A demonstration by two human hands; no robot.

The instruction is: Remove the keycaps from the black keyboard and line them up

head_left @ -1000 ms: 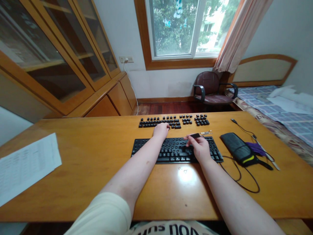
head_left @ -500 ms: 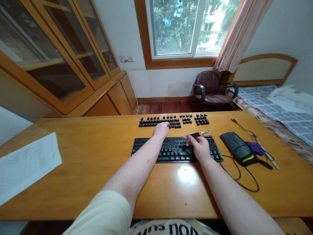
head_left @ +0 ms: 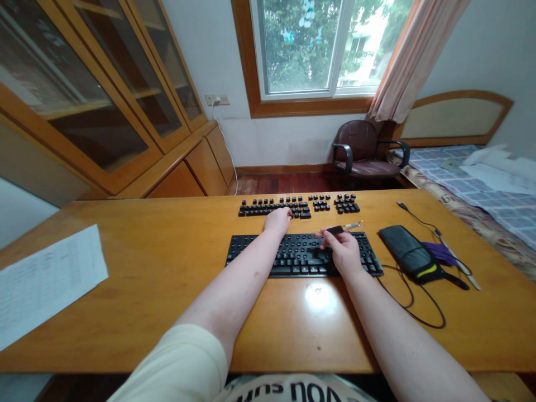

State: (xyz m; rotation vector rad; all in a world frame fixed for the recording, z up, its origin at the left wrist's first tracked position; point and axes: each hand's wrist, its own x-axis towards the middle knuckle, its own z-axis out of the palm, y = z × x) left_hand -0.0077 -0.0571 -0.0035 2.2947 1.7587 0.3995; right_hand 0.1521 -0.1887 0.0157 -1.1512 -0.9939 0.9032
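Note:
A black keyboard [head_left: 301, 271] lies before me, many of its upper keys stripped of their caps and the lower rows still covered. Beyond it, loose black keycaps [head_left: 347, 204] are laid out in rows like a keyboard. My left hand [head_left: 277, 221] reaches over the keyboard to these rows, fingertips pinched at a keycap, mostly hidden by the fingers. Over the right part of the keyboard, my right hand [head_left: 344, 248] is closed on a keycap puller [head_left: 335, 230] with a black handle and metal wire prongs pointing right.
To the right lie a dark grey pouch [head_left: 404, 251], a purple cloth item [head_left: 440, 254] and a cable with a USB plug [head_left: 402, 206]. Printed papers [head_left: 50, 285] rest at the left on the wooden desk [head_left: 167, 251]. A chair [head_left: 362, 148] stands beyond the desk.
Both hands stay almost where they were, the left at the keycap rows and the right with the puller. The whole view has shifted very slightly.

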